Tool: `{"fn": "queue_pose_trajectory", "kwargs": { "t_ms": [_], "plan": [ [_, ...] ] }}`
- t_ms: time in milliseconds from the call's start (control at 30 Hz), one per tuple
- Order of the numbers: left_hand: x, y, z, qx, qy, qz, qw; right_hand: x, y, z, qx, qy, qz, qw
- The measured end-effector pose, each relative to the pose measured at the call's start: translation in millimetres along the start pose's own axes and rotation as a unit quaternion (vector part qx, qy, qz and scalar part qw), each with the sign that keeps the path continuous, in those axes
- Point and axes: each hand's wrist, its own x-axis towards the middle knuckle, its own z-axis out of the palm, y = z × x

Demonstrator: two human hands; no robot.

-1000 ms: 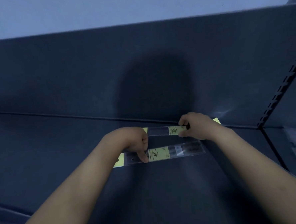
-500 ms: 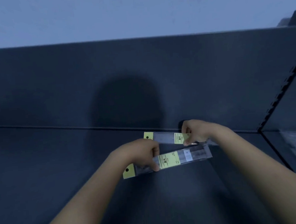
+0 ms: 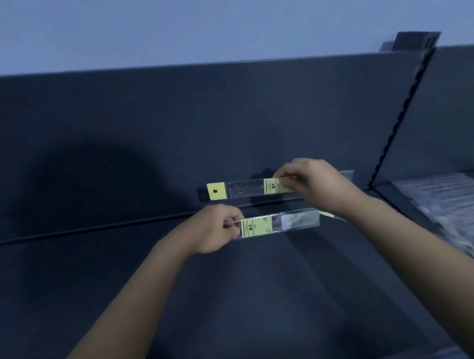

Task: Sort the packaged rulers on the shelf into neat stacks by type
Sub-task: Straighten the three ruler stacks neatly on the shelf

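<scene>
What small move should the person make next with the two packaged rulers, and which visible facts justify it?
Probably bring the upper ruler pack, pinched by the right hand, down onto the lower ruler pack gripped by the left hand, edges aligned. Both carry similar yellow labels, so they look like one type, yet are held apart.

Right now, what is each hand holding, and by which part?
Left hand pinches the nearer packaged ruler just left of its yellow label; right hand pinches the farther packaged ruler at its middle label.
</scene>
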Motion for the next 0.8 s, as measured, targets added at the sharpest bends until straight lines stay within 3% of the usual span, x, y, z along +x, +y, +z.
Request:
{"fn": "queue_pose_trajectory", "kwargs": {
  "t_ms": [200,333,800],
  "plan": [
    [25.8,31.8,-5.3,0.034,0.049,-0.006,0.998,-71.5,36.7,-66.0,-0.041,0.071,0.109,0.991],
    [40.7,75.9,10.1,0.001,0.057,0.021,0.998,-117.8,58.4,-97.4,-0.027,-0.001,0.153,0.988],
    [90.9,289.0,163.8,-0.074,0.022,0.091,0.993,-277.9,183.9,-177.5,0.027,0.014,0.174,0.984]
  ]
}}
